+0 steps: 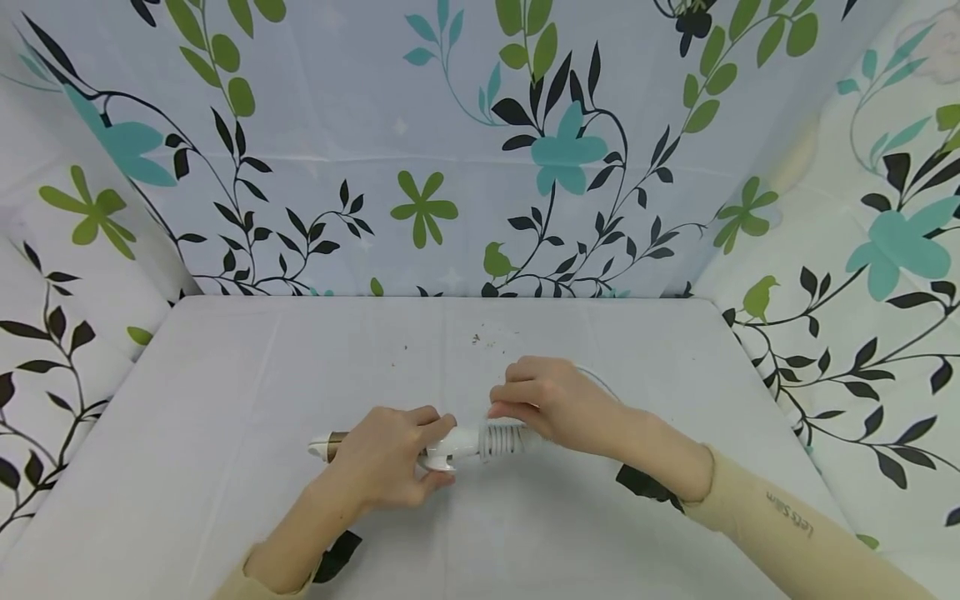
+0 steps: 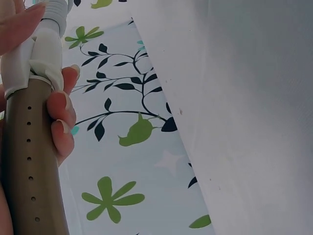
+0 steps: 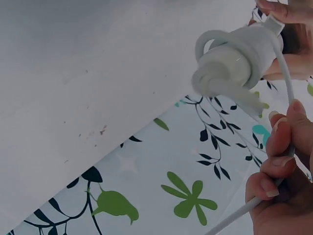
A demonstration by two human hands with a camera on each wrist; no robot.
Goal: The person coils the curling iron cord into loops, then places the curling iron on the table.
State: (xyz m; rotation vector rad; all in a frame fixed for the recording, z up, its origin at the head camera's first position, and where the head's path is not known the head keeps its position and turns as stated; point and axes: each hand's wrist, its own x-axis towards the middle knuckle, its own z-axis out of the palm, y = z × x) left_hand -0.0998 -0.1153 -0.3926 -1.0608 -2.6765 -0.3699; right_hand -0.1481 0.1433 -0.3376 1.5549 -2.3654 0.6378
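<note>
A hair styler lies across my left hand (image 1: 393, 458), which grips it round the middle. Its brown barrel (image 2: 34, 156), with a row of small holes, ends in a white tip (image 1: 318, 448) at the left. The handle (image 1: 463, 442) is white and points right. Several turns of white cord (image 1: 501, 440) wrap round the handle's end. Above those turns, my right hand (image 1: 555, 404) pinches a length of the cord, which in the right wrist view runs taut through the curled fingers (image 3: 271, 188). Part of the barrel is hidden behind my left hand.
A white-covered table (image 1: 247, 367) lies under both hands. Small brown crumbs (image 1: 476, 339) are scattered near its far side. Patterned cloth (image 1: 337, 150) with leaves and flowers hangs behind and at both sides.
</note>
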